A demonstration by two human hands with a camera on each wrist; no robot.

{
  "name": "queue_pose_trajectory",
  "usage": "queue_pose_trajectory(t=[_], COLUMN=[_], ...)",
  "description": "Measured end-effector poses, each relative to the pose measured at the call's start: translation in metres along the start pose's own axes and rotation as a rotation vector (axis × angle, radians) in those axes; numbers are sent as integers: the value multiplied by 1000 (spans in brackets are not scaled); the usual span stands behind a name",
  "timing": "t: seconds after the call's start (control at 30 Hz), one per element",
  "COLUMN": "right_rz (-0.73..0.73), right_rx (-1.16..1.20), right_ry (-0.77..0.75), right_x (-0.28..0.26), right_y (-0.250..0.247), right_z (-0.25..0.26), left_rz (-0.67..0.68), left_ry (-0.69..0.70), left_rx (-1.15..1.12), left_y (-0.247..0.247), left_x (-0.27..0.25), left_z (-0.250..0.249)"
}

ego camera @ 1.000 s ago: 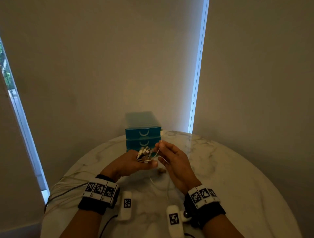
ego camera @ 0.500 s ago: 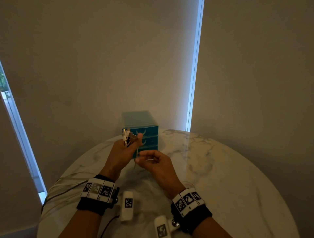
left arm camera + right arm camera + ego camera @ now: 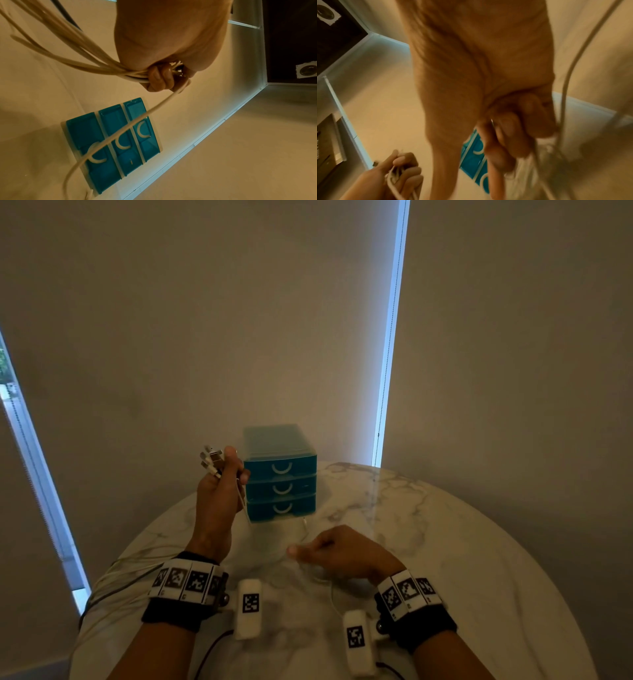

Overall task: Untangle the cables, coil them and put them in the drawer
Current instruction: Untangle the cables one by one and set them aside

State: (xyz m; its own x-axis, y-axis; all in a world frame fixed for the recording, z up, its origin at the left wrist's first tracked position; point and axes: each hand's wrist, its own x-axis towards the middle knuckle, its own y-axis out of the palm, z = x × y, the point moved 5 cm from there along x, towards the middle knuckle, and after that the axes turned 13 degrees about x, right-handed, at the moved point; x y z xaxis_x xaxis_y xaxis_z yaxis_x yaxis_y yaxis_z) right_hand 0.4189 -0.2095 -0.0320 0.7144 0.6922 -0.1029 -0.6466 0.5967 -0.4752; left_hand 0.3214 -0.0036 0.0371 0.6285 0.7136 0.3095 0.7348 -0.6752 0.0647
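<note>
My left hand (image 3: 222, 477) is raised left of the teal drawer unit (image 3: 279, 474) and grips a bundle of white cables (image 3: 102, 67), their plugs (image 3: 210, 458) sticking up above the fist. One cable (image 3: 137, 120) runs from the fist down across the drawer fronts toward the table. My right hand (image 3: 329, 549) is low over the marble table (image 3: 445, 542), fingers curled, pinching a thin white cable (image 3: 570, 75). All three drawers look closed.
The round marble table ends near the walls at the back. Loose cables (image 3: 113, 577) trail over the table's left edge. Wrist cameras (image 3: 248, 607) hang below both wrists. A bright window strip (image 3: 390, 337) runs behind the drawer unit.
My left hand has risen and moved left with the plug bundle. The right hand has pulled down and toward me, drawing one cable out of the bundle.
</note>
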Motion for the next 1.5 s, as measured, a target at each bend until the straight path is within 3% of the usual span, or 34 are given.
queue_pose_trajectory(t=[0.07, 0.13, 0.17, 0.23, 0.3, 0.4, 0.53, 0.73, 0.93, 1.07, 1.13, 1.27, 1.33, 1.4, 1.5], right_rz=[139, 144, 102, -86, -371, -722, -868, -742, -529, -480, -503, -560, -557, -523, -399], right_rx=[-149, -142, -31, 302, 612, 909, 1162, 1387, 1744, 1851, 1898, 1884, 1818, 1745, 1692], right_ry=[41, -43, -103, -214, -305, -383, -387, -400, -377, -416, -404, -326, -308, -302, -311], right_x=[0, 3, 3, 1, -3, -13, -21, -18, -15, -10, -8, -9, -10, -8, -3], right_y=[14, 14, 9, -10, -38, -76, -101, -102, -102, -104, -108, -118, -117, -108, -83], right_z=[-2, 0, 4, 11, 12, 0, -18, -25, -19, -18, -25, -47, -47, -36, -10], left_rz=[23, 23, 17, 5, 13, 69, 107, 258, 332, 363, 328, 54, -13, 67, 291], left_ry=[-4, -16, -19, -23, -21, -32, -75, -11, 21, 19, 22, 22, 34, 50, 90], left_rx=[-25, -46, -61, -96, -106, -126, -7, 284, 385, 396, 387, 319, 302, 304, 368], left_y=[1, -1, -2, -3, -4, -5, -3, 18, 26, 29, 23, -9, -19, -11, 13], left_x=[0, 1, 2, 3, 5, 6, 4, -14, -17, -16, -14, 0, 3, 2, -8], left_z=[2, 5, 6, 6, 8, 7, 10, 2, 5, 11, 12, 6, 5, 3, 5])
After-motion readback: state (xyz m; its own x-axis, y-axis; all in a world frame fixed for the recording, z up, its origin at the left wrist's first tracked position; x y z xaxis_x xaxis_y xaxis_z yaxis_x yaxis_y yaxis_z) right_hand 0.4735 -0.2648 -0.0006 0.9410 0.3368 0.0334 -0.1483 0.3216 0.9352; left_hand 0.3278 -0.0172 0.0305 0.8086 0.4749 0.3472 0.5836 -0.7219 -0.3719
